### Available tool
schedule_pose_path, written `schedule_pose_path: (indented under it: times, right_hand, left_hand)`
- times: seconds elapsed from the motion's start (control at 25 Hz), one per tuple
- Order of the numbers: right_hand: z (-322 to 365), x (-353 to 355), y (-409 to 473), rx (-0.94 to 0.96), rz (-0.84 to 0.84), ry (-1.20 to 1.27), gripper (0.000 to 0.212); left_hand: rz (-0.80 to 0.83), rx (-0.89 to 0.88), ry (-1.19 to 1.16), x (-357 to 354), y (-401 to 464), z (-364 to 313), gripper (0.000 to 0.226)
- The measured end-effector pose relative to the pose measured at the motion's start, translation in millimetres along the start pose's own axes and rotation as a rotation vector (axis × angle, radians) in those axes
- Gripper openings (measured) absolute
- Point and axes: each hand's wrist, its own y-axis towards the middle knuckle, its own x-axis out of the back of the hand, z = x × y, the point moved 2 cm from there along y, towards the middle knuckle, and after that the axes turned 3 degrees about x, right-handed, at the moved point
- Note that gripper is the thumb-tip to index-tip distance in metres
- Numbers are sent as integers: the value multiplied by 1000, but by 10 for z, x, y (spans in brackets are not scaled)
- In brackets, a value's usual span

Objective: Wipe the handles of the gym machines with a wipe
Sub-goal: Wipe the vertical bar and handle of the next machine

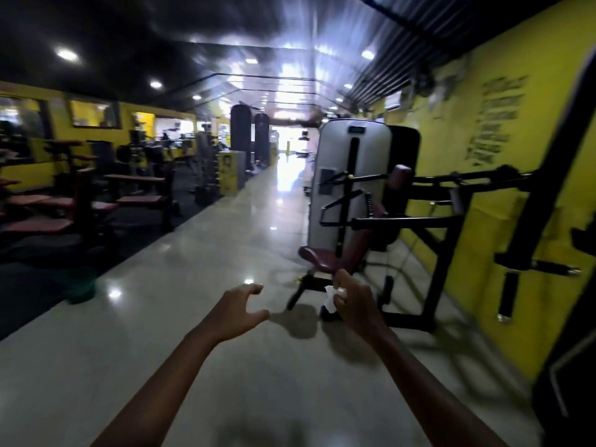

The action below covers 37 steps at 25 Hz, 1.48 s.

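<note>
Wipe (330, 296) upright (crumpled) in right hand (354, 304)

A long aisle of pale, glossy floor (206, 285) runs away toward a bright opening at the far end (287, 137), mirroring the lights above. The ceiling (161, 24) is dark, set with round recessed lamps (66, 54). The right wall (503, 130) is yellow and bears dark lettering (496, 121), too blurred to read. The left wall is yellow too, with mirrors or windows (95, 113) set in it. Below them, on dark matting (38, 285), stand rows of benches with reddish pads (138, 188). Two dark punching bags (241, 127) hang farther down the aisle, near a yellow cabinet (230, 171).
</note>
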Motion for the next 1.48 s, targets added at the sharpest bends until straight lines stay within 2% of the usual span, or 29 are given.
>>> schedule_pose_path:
  times: [0.2,0.36,0.6,0.76,1.0,1.2,1.36,1.48]
  right_hand:
    - [-481,443,-29,-231,-115,-224,18]
    - [-651,764,-87,-334,-229,-389,16]
    - [-1010,991,-317,-630,-378,-406,9]
    - [-1288,1181,-400,-747,-534,-370,34]
    - [-1886,1646,-354,-796,-596,-462,8]
    - [-2439,2091,-191,-781,-606,-487,26]
    - [-2930,2322,-39,-790,-609,-520,16]
    - [-3264,2401,15,-801,-599,-526,18]
  left_hand:
    - [169,-223,-36,-497,867,-368,63]
    - [291,-393,-58,-815,1415,-751,64]
    - [450,-573,-71,-1352,1802,-1100,63]
    - [523,-630,-130,-1726,1980,-1327,61]
    - [586,-669,-176,-2278,2347,-1837,62]
    - [572,-722,-166,-2699,2662,-2390,64]
    - [561,-742,-177,-3058,2948,-2751,65]
    - [596,-747,-179,-3264,3137,-2938,66]
